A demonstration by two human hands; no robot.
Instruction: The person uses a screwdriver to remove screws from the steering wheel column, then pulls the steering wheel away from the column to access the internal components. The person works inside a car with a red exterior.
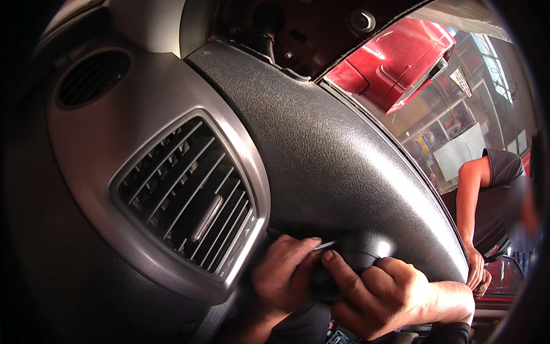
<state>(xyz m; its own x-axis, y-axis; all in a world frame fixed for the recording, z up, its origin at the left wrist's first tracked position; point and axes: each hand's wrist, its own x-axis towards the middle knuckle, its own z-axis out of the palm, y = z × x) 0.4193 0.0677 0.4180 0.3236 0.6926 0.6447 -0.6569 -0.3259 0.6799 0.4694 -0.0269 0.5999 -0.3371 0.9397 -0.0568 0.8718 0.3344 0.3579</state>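
Observation:
My left hand (pixel 283 272) is closed on a thin, pale flat object (pixel 325 245) at the lower edge of the black textured dashboard (pixel 321 143), just right of a slatted air vent (pixel 183 195) in a grey surround. My right hand (pixel 381 292) is beside it, index finger reaching to near that object, the other fingers curled; whether they hold anything is hidden. A dark rounded recess or housing (pixel 361 258) lies behind my fingers, mostly in shadow.
A round vent (pixel 94 77) is at upper left and a bolted dark panel (pixel 298 34) at top. Past the dashboard's right edge are a red vehicle (pixel 389 69) and a person (pixel 481 189) in a dark short sleeve, hand (pixel 475 266) by that edge.

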